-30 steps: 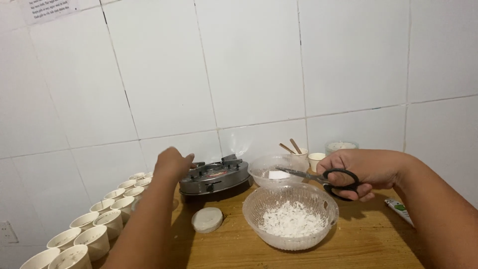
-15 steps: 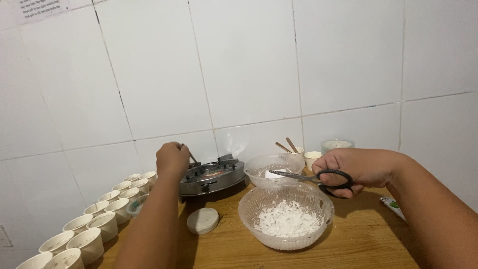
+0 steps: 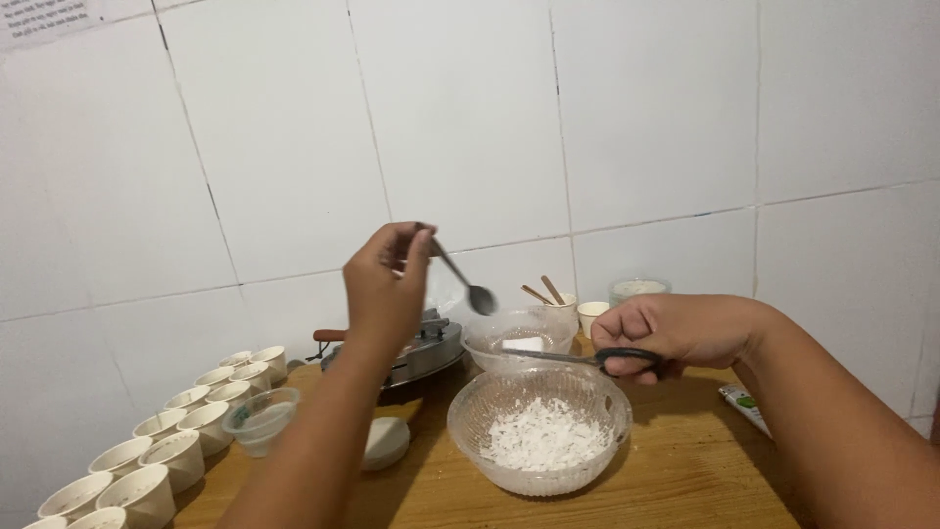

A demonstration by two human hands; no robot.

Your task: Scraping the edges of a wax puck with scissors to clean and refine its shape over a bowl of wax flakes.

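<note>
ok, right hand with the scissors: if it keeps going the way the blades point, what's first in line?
Likely the small clear bowl: the right hand aims the scissors leftward, tips already over its near rim. Depth unclear.

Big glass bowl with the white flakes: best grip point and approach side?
Take the glass bowl by its open rim at the near edge, coming from above and in front. The right hand holds scissors over the far rim, and the walls curve.
</note>
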